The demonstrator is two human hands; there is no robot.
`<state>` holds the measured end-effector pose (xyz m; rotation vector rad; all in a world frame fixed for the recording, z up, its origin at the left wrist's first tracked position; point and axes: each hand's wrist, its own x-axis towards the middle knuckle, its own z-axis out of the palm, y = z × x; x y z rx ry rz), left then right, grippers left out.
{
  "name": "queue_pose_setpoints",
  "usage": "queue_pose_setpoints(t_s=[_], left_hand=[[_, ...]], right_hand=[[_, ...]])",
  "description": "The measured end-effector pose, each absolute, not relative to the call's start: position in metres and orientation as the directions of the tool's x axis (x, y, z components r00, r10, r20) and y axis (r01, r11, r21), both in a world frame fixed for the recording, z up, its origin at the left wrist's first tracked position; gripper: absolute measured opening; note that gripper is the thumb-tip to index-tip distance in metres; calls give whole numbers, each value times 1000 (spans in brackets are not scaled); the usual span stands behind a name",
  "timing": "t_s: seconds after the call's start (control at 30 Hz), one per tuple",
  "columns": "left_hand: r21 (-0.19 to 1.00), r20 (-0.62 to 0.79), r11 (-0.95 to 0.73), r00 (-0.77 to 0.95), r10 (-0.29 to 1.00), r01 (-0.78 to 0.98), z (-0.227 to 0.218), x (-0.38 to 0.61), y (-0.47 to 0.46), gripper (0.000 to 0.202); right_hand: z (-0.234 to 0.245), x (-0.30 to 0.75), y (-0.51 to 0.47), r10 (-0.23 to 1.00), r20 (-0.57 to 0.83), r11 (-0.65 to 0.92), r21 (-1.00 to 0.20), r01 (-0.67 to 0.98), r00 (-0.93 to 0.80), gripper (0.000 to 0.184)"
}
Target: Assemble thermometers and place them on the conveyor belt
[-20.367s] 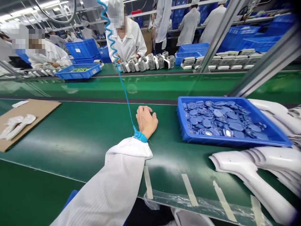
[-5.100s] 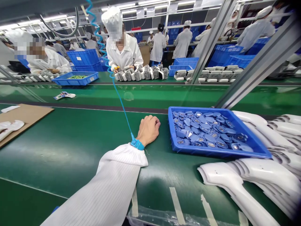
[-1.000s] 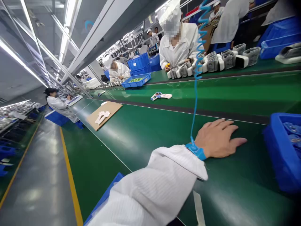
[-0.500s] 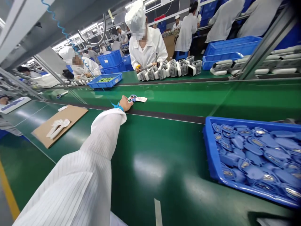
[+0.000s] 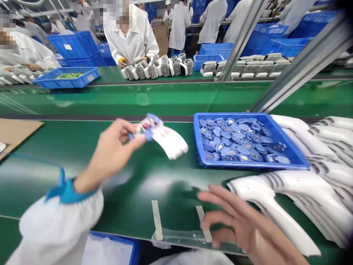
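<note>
Pinched in my left hand (image 5: 114, 149) is a white curved plastic housing (image 5: 170, 141) with blue parts and a bit of red at the end near my fingers. It hangs above the green table (image 5: 116, 215), its white end pointing right, slightly blurred. My right hand (image 5: 237, 224) hovers over the front of the table, fingers apart and nothing in them. Close to it, on the right, lie several white gun-shaped shells (image 5: 278, 211). Beyond my right hand is a blue tray (image 5: 202, 165) full of blue oval plastic parts (image 5: 237, 138).
A green conveyor belt (image 5: 171, 96) runs across behind the table. A slanted metal post (image 5: 292, 66) rises at right. Cardboard (image 5: 19, 130) lies at left, tape strips (image 5: 157, 221) at the front edge. A co-worker (image 5: 129, 36) sits opposite, behind grey-white parts (image 5: 158, 68).
My left hand has come back from the belt toward me, carrying the white housing. My right hand has come into view. The view has turned right, showing the white shells.
</note>
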<state>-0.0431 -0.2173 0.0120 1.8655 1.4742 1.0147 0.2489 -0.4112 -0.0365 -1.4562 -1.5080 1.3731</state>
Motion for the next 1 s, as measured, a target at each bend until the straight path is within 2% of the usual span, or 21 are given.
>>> queue_pose_setpoints(t_s=[0.07,0.1,0.13,0.2,0.27,0.3,0.4,0.47,0.57,0.63,0.7,0.77,0.9,1.0], left_hand=[[868,108,-176,170,980,464,1,-21,-271,24],[880,28,-117,196,980,460,-6,-9,-293,23],[893,-44,-56,212,976,447,-13,1,-312,23],[922,-192,70,294,936,380,-25,16,-338,32],[942,-258,143,381,888,304,-31,23,-352,41],[947,-260,147,414,872,287,-33,25,-355,39],[942,-259,134,413,873,308,-35,28,-357,22],[933,-297,174,405,865,314,-34,30,-356,28],[943,-329,223,579,746,248,-28,31,-355,30],[956,-289,174,673,680,234,-23,32,-356,36],[955,-254,76,661,707,285,-20,35,-359,37],[938,-241,22,607,758,345,-20,38,-362,26],[942,-205,-6,591,780,335,-22,44,-364,15],[935,-163,-71,599,784,347,-19,46,-366,15]], right_hand=[[-36,236,-392,913,-309,-309,-950,42,-268,83],[-35,228,-385,885,-376,-393,-920,-4,-275,83],[-33,221,-382,853,-451,-468,-884,-1,-263,79],[-28,211,-384,801,-567,-556,-823,113,-191,68],[-25,210,-394,774,-612,-584,-790,187,-166,66],[-23,212,-400,773,-608,-577,-792,198,-179,66],[-19,222,-416,793,-565,-516,-821,243,-227,59],[-17,227,-422,809,-542,-471,-829,302,-228,55],[-19,232,-426,841,-506,-392,-813,431,-191,48],[-22,236,-428,869,-464,-320,-792,520,-172,45],[-23,241,-430,882,-438,-270,-772,576,-173,44],[-21,249,-432,899,-397,-223,-779,586,-186,38],[-14,265,-428,993,-106,-58,-807,588,-46,32],[-10,266,-422,997,42,78,-734,675,-69,22]])
